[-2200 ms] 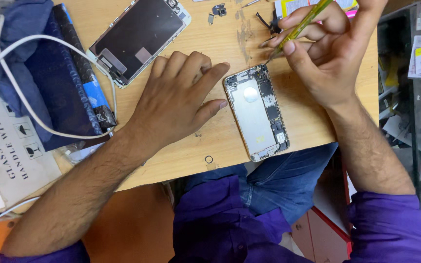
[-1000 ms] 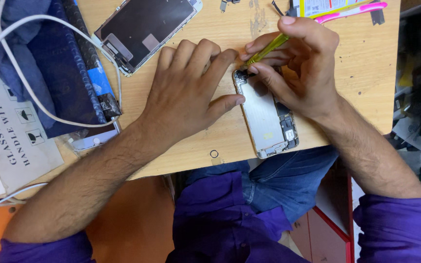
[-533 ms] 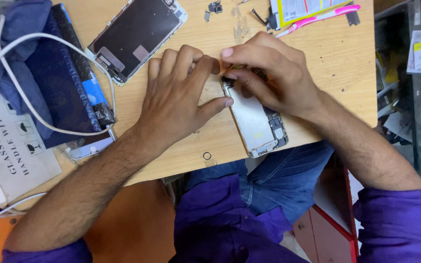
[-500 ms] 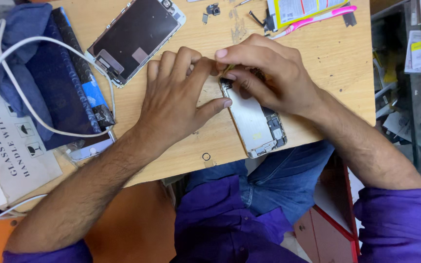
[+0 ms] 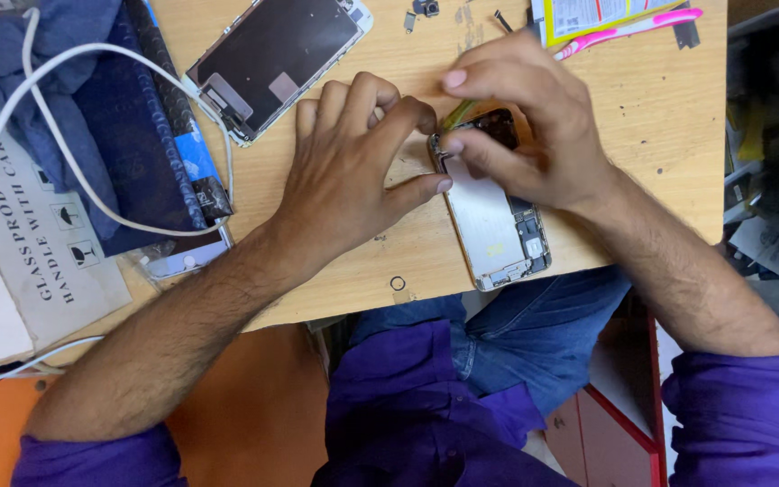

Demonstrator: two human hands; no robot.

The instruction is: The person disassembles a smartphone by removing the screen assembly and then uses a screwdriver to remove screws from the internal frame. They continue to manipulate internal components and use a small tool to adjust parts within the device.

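An opened phone body (image 5: 496,225) with its insides exposed lies on the wooden table (image 5: 651,135), near the front edge. My left hand (image 5: 353,171) rests flat beside it, thumb and fingertips pressing its left edge. My right hand (image 5: 525,126) covers the phone's upper end and pinches a thin yellow-green tool (image 5: 458,115), its tip down inside the phone. The detached phone screen (image 5: 277,59) lies face down at the back left.
A dark blue cloth (image 5: 110,126) with a white cable (image 5: 74,180) over it lies at left, beside a cardboard box (image 5: 29,252). A pink-handled tool (image 5: 628,25), a yellow packet (image 5: 588,13) and small loose parts (image 5: 424,9) sit at the back. A small ring (image 5: 398,283) lies near the front edge.
My right hand came down from the back of the table with the yellow-green tool and now bends over the phone's upper end. My left hand stayed at the phone's left edge.
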